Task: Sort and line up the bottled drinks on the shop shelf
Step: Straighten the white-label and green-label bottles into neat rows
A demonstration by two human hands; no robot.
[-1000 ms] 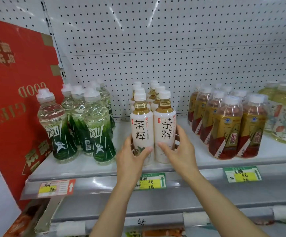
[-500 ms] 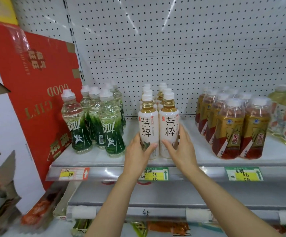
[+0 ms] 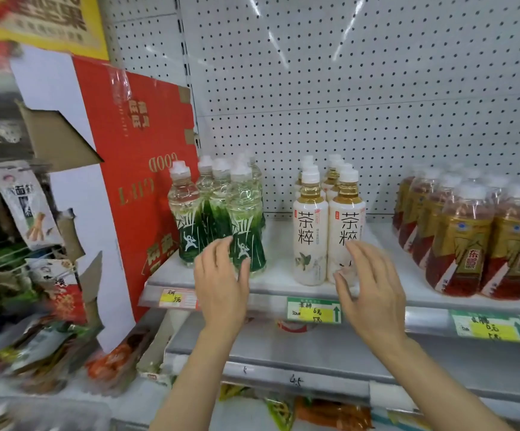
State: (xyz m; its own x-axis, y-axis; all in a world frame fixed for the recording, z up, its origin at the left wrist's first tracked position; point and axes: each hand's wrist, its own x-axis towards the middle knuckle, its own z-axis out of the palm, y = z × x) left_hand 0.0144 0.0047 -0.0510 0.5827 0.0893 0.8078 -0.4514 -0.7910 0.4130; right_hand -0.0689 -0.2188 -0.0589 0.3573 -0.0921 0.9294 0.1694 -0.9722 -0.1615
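Left hand: the left hand (image 3: 221,284) is now hovering open in the lower middle of the frame, fingers spread and holding nothing, its fingertips overlapping the front green-labelled bottle (image 3: 246,225); half a second ago it was cupping the white tea pair.
Right hand: the right hand (image 3: 369,293) is also lying open with relaxed fingers, empty, in front of the right white tea bottle (image 3: 347,225); whether it is touching the bottle is unclear.
White tea bottles: the two front ones, including the left white tea bottle (image 3: 310,231), are standing upright side by side at the shelf edge (image 3: 271,283), labels facing out, with more behind.
Green bottles: they are standing left of centre, one stray bottle (image 3: 184,219) sitting apart from its cluster.
Brown tea bottles: the shrink-wrapped brown tea bottles (image 3: 463,237) are sitting at the right.
Meaning: the white row is looking finished; the hands are likely shifting to the green group next.
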